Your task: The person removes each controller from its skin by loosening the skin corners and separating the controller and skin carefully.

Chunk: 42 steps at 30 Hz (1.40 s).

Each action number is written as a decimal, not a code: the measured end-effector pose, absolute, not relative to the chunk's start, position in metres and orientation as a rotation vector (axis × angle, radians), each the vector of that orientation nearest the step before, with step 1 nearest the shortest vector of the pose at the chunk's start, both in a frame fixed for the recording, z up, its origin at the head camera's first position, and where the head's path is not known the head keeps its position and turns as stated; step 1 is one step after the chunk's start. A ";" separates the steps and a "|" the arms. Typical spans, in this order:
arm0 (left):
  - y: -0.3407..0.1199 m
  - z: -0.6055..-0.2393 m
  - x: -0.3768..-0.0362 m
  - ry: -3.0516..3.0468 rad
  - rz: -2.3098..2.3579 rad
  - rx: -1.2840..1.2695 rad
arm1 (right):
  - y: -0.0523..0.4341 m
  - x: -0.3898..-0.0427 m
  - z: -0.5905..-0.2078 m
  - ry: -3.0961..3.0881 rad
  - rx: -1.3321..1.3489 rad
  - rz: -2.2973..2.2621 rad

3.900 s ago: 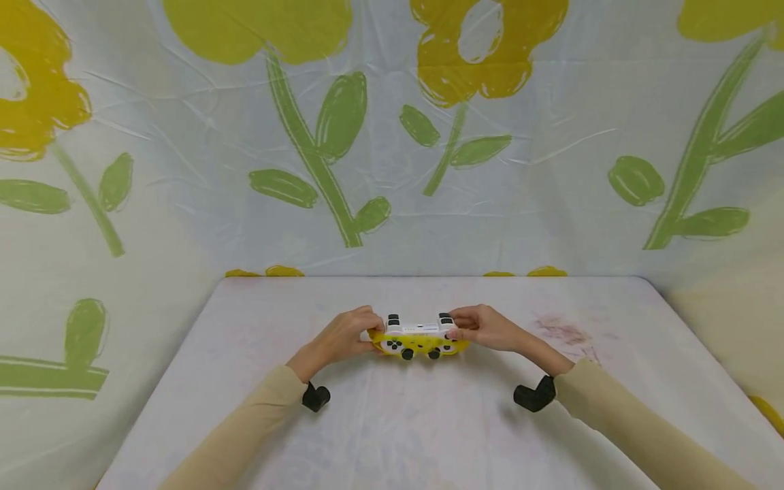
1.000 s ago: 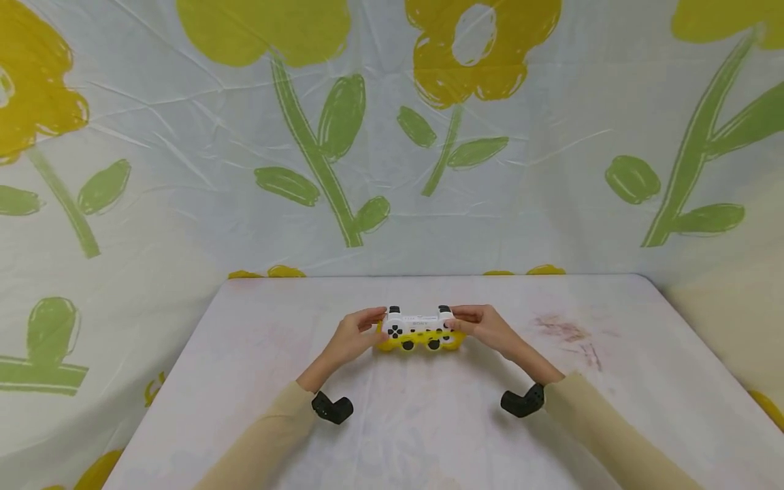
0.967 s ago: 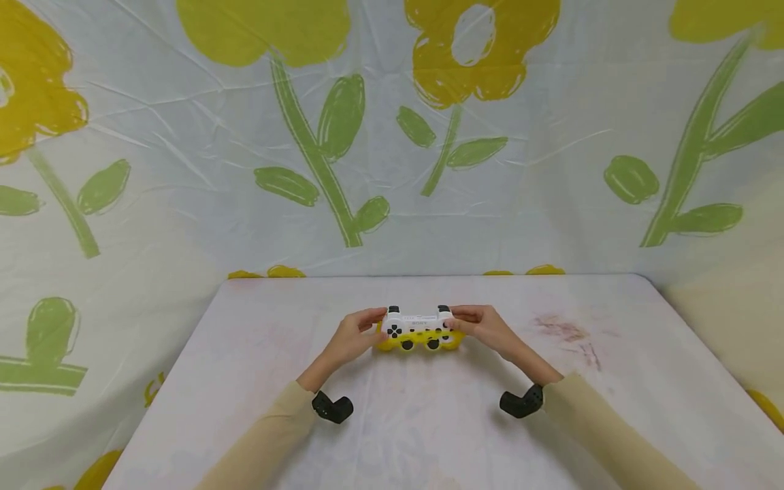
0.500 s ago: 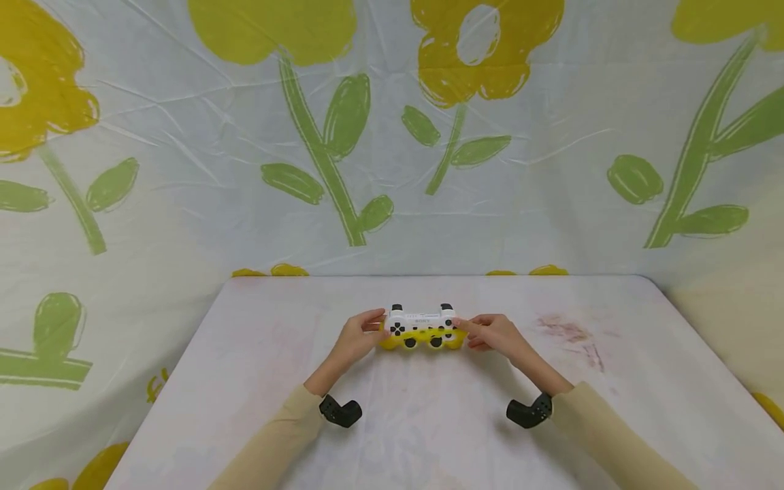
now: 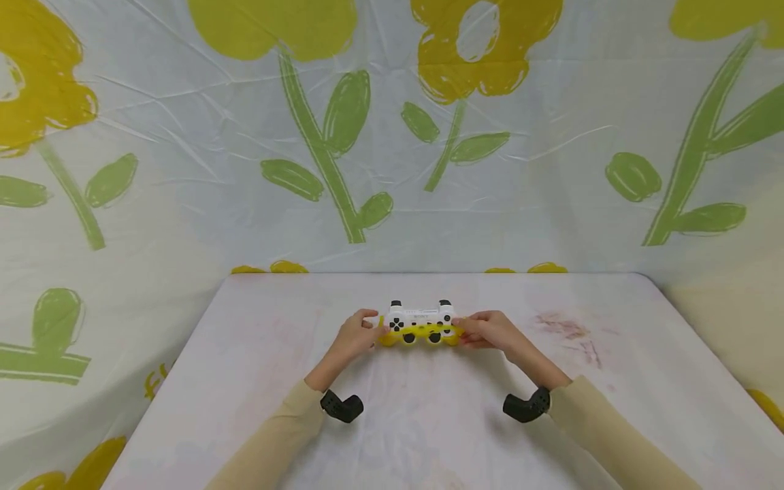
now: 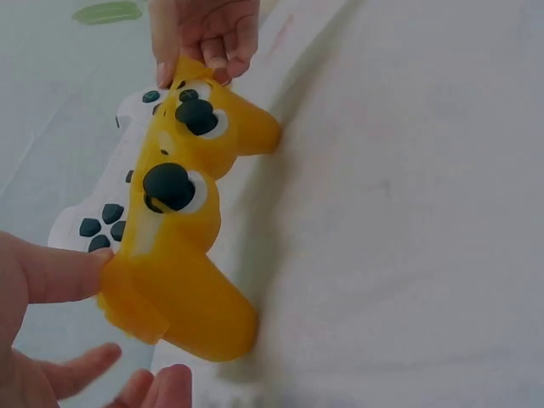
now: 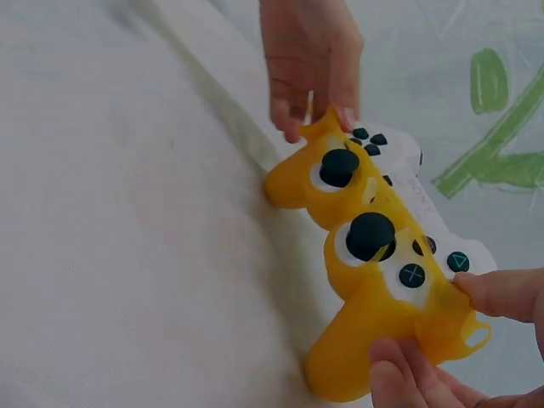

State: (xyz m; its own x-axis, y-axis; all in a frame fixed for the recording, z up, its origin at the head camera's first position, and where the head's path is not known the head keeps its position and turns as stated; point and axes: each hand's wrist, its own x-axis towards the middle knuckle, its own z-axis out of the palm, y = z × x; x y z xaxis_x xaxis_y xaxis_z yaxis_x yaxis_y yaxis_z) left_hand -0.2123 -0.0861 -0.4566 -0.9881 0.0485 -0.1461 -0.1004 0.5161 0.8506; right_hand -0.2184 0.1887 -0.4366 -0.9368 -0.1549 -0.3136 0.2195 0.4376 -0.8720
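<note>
A white game controller [image 5: 420, 316] with black buttons and sticks is tilted just above or on the table. Its yellow soft cover [image 6: 183, 255] wraps the grips and front, leaving the white top edge bare. My left hand [image 5: 353, 338] holds the left end, its thumb on the cover's loose edge near the direction buttons; fingertips show below, spread and partly apart from it. At the other end my right hand [image 5: 495, 332] grips the controller, thumb beside the triangle button [image 7: 458, 261] and fingers under the cover's flap. The controller's underside is hidden.
The pale table [image 5: 404, 422] has reddish smudges [image 5: 566, 330] to the right. Behind and beside it hangs a flower-patterned cloth [image 5: 392, 150]. A black wrist device sits on each wrist, one on the left [image 5: 341, 406] and one on the right [image 5: 527, 405].
The controller has tipped so its white face and lettering show more than several seconds ago. Lately my right fingers have shifted lower on its end, and my left fingers have spread a little.
</note>
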 end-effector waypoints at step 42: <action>-0.089 -0.469 -0.235 2.538 1.505 0.400 | 0.190 -0.213 -0.459 3.297 -1.496 -0.913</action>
